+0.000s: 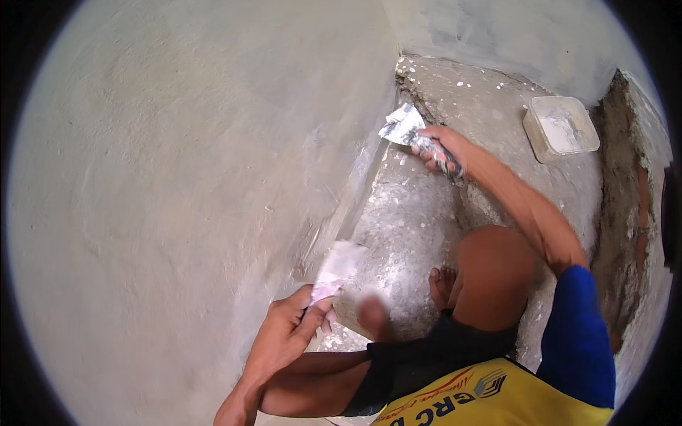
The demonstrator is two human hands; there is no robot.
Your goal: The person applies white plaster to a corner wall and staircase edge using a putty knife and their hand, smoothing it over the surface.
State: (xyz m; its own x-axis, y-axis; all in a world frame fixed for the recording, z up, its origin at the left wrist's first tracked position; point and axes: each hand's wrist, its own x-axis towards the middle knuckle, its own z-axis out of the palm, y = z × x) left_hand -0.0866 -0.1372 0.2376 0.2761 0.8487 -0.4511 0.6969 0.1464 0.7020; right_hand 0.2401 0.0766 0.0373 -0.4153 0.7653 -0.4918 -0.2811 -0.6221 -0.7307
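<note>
I see my right hand (442, 145) closed around the handle of a putty knife (403, 126), its blade smeared with white filler and pressed into the far end of the corner where the wall (177, 177) meets the concrete floor (412, 213). My left hand (291, 330) is clamped on a second, wider scraper (337, 268), also loaded with pale paste, held just beside the base of the wall nearer to me. The wall looks mostly skimmed smooth and grey across its broad face, so I judge the main coat is largely done; what seems left is the seam along the bottom edge, where a paler, rougher strip shows between the two tools. A square white tub (561, 126) of filler sits on the floor well apart, beyond my right arm.
</note>
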